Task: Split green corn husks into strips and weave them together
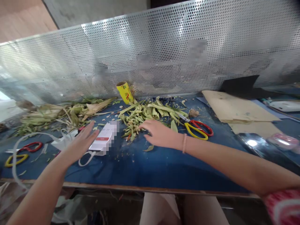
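Observation:
My left hand (78,144) is stretched out with straight fingers and holds nothing. It hovers just left of a phone (101,137) that lies on the blue tabletop (140,168) with its screen lit. At the near right edge of a pile of green leaves and stalks (138,115), my right hand (159,132) is spread, thumb and fingers apart. Its fingertips are at the leaves; whether they touch them I cannot tell. A single loose leaf (148,148) lies below that hand. Scissors (198,126) with red and yellow handles rest right of the pile.
More dried husks and leaves (51,114) lie at the left. Other scissors (27,153) sit near a white cable (15,162). A yellow tube (125,93) leans against the perforated metal panel (150,53). Brown paper sheets (236,106) and a pink object (282,141) are at the right.

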### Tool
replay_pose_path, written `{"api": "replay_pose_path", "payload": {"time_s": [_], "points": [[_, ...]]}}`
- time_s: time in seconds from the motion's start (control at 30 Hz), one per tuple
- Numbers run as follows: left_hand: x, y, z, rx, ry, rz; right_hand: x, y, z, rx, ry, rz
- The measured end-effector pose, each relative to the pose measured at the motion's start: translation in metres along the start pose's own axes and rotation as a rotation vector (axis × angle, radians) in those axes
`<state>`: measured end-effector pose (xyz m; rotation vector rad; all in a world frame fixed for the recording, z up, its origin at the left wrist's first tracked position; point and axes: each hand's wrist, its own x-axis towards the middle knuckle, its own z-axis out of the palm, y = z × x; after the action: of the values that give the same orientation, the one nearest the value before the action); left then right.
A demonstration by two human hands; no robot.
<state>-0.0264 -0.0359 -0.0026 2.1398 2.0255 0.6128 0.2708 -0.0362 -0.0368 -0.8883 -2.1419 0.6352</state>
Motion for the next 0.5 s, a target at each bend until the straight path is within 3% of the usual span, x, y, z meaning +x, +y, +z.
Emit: {"api": "replay_pose_path", "payload": {"time_s": [0.1,0.23,0.3,0.4,0.5], "points": [[-0.010,0.052,-0.001,-0.067,-0.214,0.198,-0.024,0.030,-0.022,-0.301,-0.031,0.138],[0.002,0.116,0.027,-0.104,-0.675,0.386,-0.032,0.052,-0.019,-0.255,-0.030,0.172],[0.015,0.139,0.046,-0.093,-0.750,0.446,-0.033,0.055,-0.017,-0.219,0.000,0.188],[0.031,0.155,0.060,-0.101,-0.772,0.487,-0.038,0.055,-0.016,-0.134,0.045,0.261],[0.033,0.141,0.045,-0.225,-0.774,0.360,-0.049,0.055,-0.014,-0.072,0.113,0.218]]}}
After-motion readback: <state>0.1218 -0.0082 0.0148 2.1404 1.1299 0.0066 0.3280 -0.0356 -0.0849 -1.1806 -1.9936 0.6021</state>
